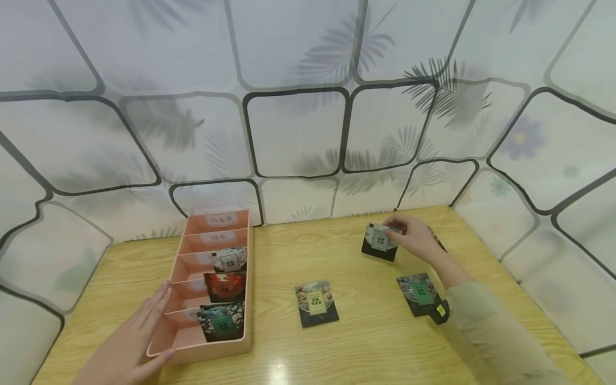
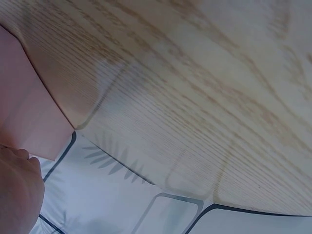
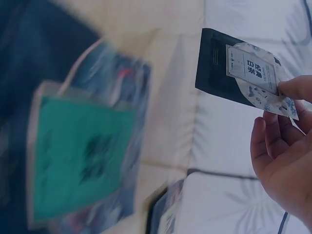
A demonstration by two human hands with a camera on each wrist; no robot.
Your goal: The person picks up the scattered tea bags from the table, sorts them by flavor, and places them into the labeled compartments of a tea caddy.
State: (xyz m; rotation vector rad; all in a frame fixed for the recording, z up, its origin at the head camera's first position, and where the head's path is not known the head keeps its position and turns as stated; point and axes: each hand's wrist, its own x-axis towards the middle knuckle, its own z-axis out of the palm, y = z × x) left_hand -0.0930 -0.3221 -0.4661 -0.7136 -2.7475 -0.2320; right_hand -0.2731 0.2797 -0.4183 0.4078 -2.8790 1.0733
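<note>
My right hand [image 1: 416,238] pinches a black-and-white tea sachet [image 1: 379,243] by its upper edge, over the back right of the table. The right wrist view shows thumb and fingers at the patterned end of this sachet [image 3: 243,68]. My left hand [image 1: 132,334] lies along the left side of a pink compartment box [image 1: 212,353], fingers stretched out at its rim. Inside the box are a white-patterned sachet [image 1: 231,260], a red sachet [image 1: 225,287] and green-labelled sachets [image 1: 223,322]. The two rear compartments show handwritten labels and no sachets.
A yellow-labelled sachet [image 1: 316,303] lies mid-table. A green-labelled sachet [image 1: 420,293] lies near the right forearm, beside a small black object with a yellow mark [image 1: 440,310]. Patterned curtain [image 1: 298,133] encloses the wooden table [image 1: 308,246] at back and sides.
</note>
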